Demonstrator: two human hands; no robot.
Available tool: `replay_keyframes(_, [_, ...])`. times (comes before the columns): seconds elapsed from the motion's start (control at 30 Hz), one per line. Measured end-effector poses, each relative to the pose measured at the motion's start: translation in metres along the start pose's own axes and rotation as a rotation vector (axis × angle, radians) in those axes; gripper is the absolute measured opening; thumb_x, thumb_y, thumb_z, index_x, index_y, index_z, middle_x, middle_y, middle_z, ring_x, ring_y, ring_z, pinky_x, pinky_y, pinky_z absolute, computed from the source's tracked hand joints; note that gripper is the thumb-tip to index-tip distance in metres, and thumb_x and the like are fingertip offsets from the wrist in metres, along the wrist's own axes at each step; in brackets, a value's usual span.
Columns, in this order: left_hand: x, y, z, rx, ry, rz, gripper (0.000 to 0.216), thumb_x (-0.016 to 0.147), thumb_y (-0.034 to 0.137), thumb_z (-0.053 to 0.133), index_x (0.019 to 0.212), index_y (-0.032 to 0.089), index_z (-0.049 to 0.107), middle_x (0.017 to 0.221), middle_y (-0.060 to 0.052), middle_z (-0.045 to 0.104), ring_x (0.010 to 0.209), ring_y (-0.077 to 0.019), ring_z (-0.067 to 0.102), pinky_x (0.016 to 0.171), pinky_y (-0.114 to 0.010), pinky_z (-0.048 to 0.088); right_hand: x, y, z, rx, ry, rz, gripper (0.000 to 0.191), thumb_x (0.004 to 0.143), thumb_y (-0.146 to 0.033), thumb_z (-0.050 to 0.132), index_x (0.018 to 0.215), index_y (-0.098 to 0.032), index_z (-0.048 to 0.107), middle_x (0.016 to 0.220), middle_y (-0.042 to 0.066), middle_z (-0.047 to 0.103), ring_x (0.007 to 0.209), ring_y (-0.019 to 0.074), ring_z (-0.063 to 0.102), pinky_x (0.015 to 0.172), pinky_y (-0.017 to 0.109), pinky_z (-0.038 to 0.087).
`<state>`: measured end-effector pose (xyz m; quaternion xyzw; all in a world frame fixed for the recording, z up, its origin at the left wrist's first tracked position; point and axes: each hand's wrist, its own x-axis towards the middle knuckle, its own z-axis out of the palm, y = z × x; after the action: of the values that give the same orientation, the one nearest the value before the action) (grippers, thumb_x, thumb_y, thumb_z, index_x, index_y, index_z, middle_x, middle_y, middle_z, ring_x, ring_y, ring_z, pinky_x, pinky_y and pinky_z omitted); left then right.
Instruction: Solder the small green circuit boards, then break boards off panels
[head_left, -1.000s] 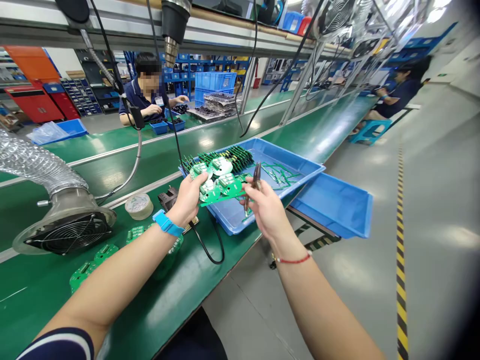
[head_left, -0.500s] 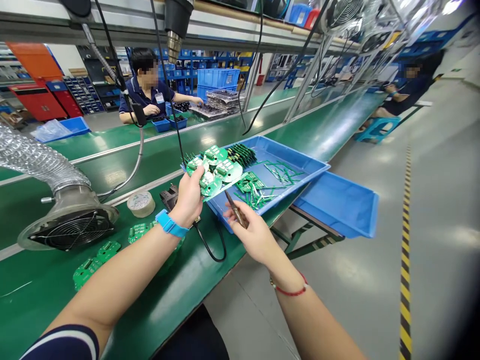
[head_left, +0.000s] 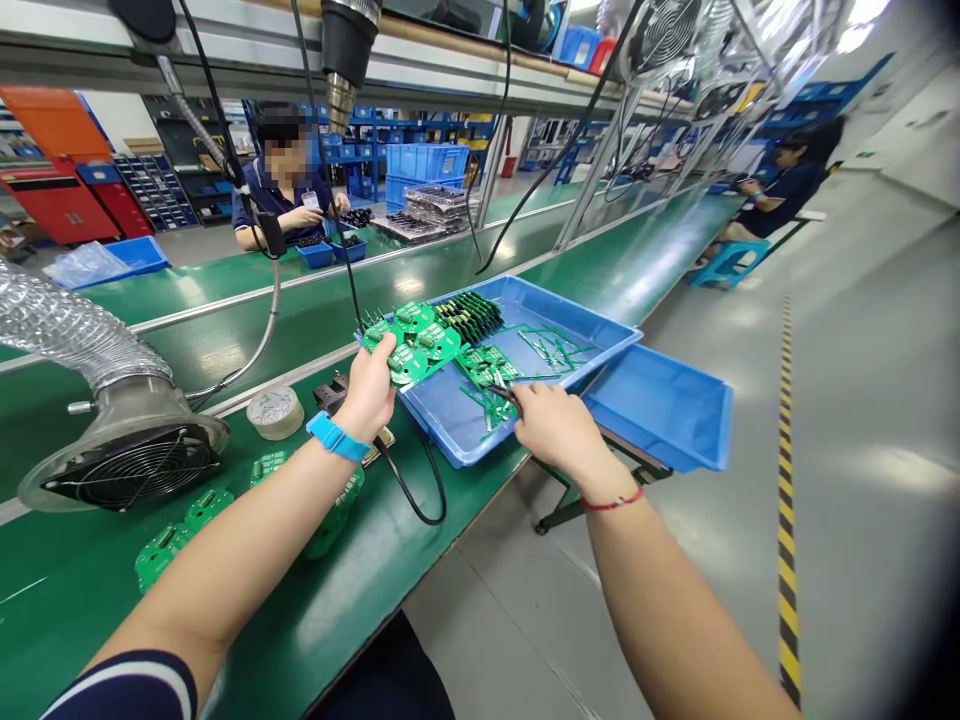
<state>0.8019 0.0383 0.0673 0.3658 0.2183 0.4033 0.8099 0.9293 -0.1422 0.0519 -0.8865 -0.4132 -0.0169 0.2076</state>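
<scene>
My left hand [head_left: 369, 392] grips the near left edge of a green circuit board panel [head_left: 435, 342], with thumb on top, over the left side of a blue tray [head_left: 450, 425]. The panel has several rounded boards with small parts on them. My right hand [head_left: 559, 425] is closed around a slender dark tool [head_left: 507, 394], its tip over the cut green strips in the tray; its exact kind is unclear. Beside the tip lies another green board [head_left: 486, 362]. A row of boards standing on edge [head_left: 476, 315] fills the tray's back left, and loose green strips [head_left: 553, 348] lie at its right.
A second blue tray [head_left: 675, 420] juts past the bench edge at the right. More green boards [head_left: 206, 508], a tape roll [head_left: 275, 410] and a fume extractor hood [head_left: 135, 455] are on the left. Hanging overhead is a driver tool [head_left: 346, 60]. A co-worker [head_left: 285, 190] sits across the bench.
My right hand has moved right and forward from beside the panel to over the tray's strips, with the tool. The panel in my left hand has dropped slightly lower. The co-worker's hands have come together.
</scene>
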Motion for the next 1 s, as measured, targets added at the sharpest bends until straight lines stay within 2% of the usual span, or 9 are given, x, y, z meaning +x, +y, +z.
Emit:
replay_keyframes(0.1, [-0.005, -0.003, -0.002, 0.035, -0.060, 0.108, 0.015, 0.085, 0.023, 0.061, 0.098, 0.017, 0.064, 0.100, -0.004, 0.073, 0.095, -0.0163, 0.068, 0.093, -0.031, 0.050, -0.003, -0.002, -0.009, 0.026, -0.056, -0.030, 0.044, 0.069, -0.005, 0.051, 0.111, -0.012, 0.061, 0.111, 0.017, 0.064, 0.110, 0.0318, 0.059, 0.095, 0.046, 0.045])
replay_keyframes(0.2, [-0.010, -0.004, -0.002, 0.044, -0.115, 0.206, 0.023, 0.084, 0.028, 0.064, 0.105, 0.019, 0.062, 0.106, -0.003, 0.071, 0.100, -0.0166, 0.067, 0.094, -0.031, 0.050, -0.013, -0.013, -0.006, 0.333, -0.188, -0.126, 0.059, 0.070, -0.007, 0.047, 0.127, -0.018, 0.051, 0.117, 0.008, 0.065, 0.110, 0.0204, 0.061, 0.092, 0.031, 0.049])
replay_keyframes(0.33, [-0.017, -0.002, 0.004, 0.027, -0.130, 0.264, 0.017, 0.085, 0.024, 0.063, 0.101, 0.020, 0.063, 0.098, 0.000, 0.071, 0.089, -0.0122, 0.067, 0.087, -0.026, 0.051, -0.024, -0.029, 0.006, 0.728, -0.200, -0.228, 0.049, 0.071, -0.014, 0.047, 0.118, -0.018, 0.057, 0.100, 0.005, 0.067, 0.092, 0.0193, 0.064, 0.078, 0.031, 0.053])
replay_keyframes(0.4, [-0.022, 0.003, 0.008, -0.022, -0.082, 0.126, 0.008, 0.087, 0.022, 0.060, 0.094, 0.018, 0.063, 0.082, 0.002, 0.070, 0.070, -0.0087, 0.065, 0.076, -0.022, 0.052, -0.027, -0.035, 0.011, 0.736, -0.117, -0.284, 0.039, 0.075, -0.017, 0.047, 0.112, -0.018, 0.061, 0.087, 0.003, 0.064, 0.074, 0.0166, 0.061, 0.066, 0.029, 0.051])
replay_keyframes(0.5, [-0.028, 0.016, 0.013, -0.069, 0.064, -0.285, 0.018, 0.091, 0.023, 0.055, 0.075, 0.015, 0.058, 0.053, 0.005, 0.057, 0.043, -0.0060, 0.051, 0.052, -0.018, 0.046, -0.028, -0.037, 0.013, 0.638, -0.033, -0.438, 0.035, 0.080, -0.018, 0.045, 0.110, -0.019, 0.062, 0.083, 0.003, 0.064, 0.071, 0.0156, 0.059, 0.067, 0.029, 0.051])
replay_keyframes(0.57, [-0.029, 0.024, 0.013, -0.088, 0.119, -0.378, 0.021, 0.091, 0.023, 0.054, 0.071, 0.015, 0.056, 0.049, 0.005, 0.055, 0.040, -0.0061, 0.049, 0.045, -0.018, 0.042, -0.023, -0.031, 0.014, 0.439, -0.021, -0.449, 0.040, 0.081, -0.016, 0.042, 0.115, -0.018, 0.061, 0.091, 0.005, 0.066, 0.082, 0.0174, 0.062, 0.077, 0.030, 0.051])
replay_keyframes(0.73, [-0.019, 0.033, 0.002, -0.091, 0.110, -0.191, 0.013, 0.090, 0.020, 0.055, 0.079, 0.017, 0.062, 0.062, 0.004, 0.066, 0.050, -0.0067, 0.059, 0.053, -0.018, 0.048, 0.003, 0.002, 0.010, -0.279, -0.088, -0.122, 0.043, 0.076, -0.012, 0.046, 0.115, -0.013, 0.064, 0.101, 0.016, 0.065, 0.099, 0.0300, 0.059, 0.085, 0.041, 0.047])
replay_keyframes(0.83, [-0.006, 0.024, -0.005, 0.057, 0.031, -0.164, 0.009, 0.086, 0.021, 0.059, 0.081, 0.017, 0.065, 0.069, 0.000, 0.069, 0.056, -0.0088, 0.062, 0.061, -0.021, 0.051, 0.016, 0.022, 0.002, -0.356, -0.140, -0.056, 0.034, 0.072, -0.010, 0.049, 0.098, -0.011, 0.070, 0.093, 0.020, 0.064, 0.094, 0.0344, 0.058, 0.080, 0.045, 0.045])
replay_keyframes(1.0, [0.026, -0.007, 0.004, 0.573, -0.265, -0.188, 0.010, 0.074, 0.025, 0.072, 0.076, 0.016, 0.067, 0.071, -0.004, 0.071, 0.065, -0.0155, 0.066, 0.070, -0.028, 0.054, 0.034, 0.037, -0.015, -0.379, -0.035, 0.090, 0.037, 0.077, -0.014, 0.046, 0.108, -0.010, 0.066, 0.109, 0.022, 0.061, 0.103, 0.0356, 0.054, 0.084, 0.046, 0.043])
